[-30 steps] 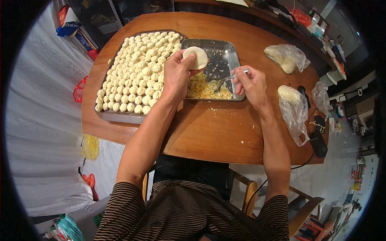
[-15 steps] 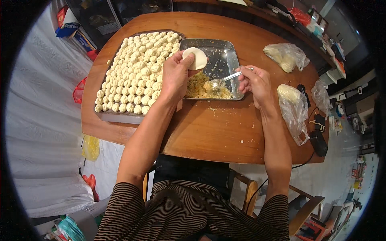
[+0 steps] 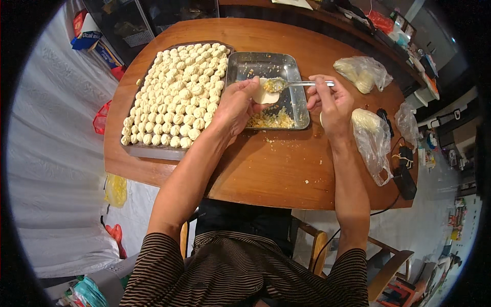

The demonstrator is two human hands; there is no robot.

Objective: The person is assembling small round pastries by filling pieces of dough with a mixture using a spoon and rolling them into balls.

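Note:
My left hand (image 3: pixel 239 106) grips a round, pale dough wrapper (image 3: pixel 268 97) by its left edge, above the metal tray (image 3: pixel 305 113). In my right hand (image 3: pixel 331 106) is a metal spoon (image 3: pixel 307 83), its bowl over the wrapper. Yellowish crumbly filling (image 3: pixel 275 86) sits at the spoon's bowl on the wrapper; whether it has left the spoon I cannot tell. More loose filling (image 3: pixel 273 119) lies along the tray's near side, with bits scattered across its bottom. To the left, rows of pleated dumplings (image 3: pixel 176 100) cover a large flat tray (image 3: pixel 153 152).
Clear plastic bags with pale dough pieces lie on the right of the wooden table (image 3: pixel 266 176), one bag (image 3: pixel 363 74) farther back and another (image 3: pixel 372 135) nearer. A black adapter (image 3: pixel 405 183) with a cable sits at the right edge. Crumbs dot the near tabletop.
The spoon has risen from the filling in the tray to the wrapper, bringing filling with it. My left hand has moved slightly right and nearer, tilting the wrapper flatter.

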